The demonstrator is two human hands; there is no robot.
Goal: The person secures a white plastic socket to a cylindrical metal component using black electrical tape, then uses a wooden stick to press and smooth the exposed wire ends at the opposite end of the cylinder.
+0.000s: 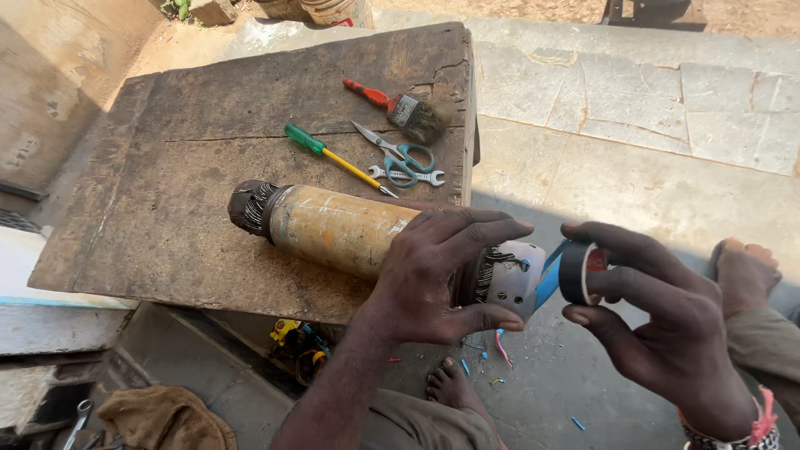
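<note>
Our left hand (pixel 437 271) grips the rusty yellow motor cylinder (pixel 342 227); right hand (pixel 658 325) pinches the black tape roll (pixel 577 272). Keep the tape taut.

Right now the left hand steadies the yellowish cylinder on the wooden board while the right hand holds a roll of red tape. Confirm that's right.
Not quite: in the head view the tape roll in the right hand is black with a blue strip, not red. The left hand does steady the yellowish cylinder on the wooden board.
</note>
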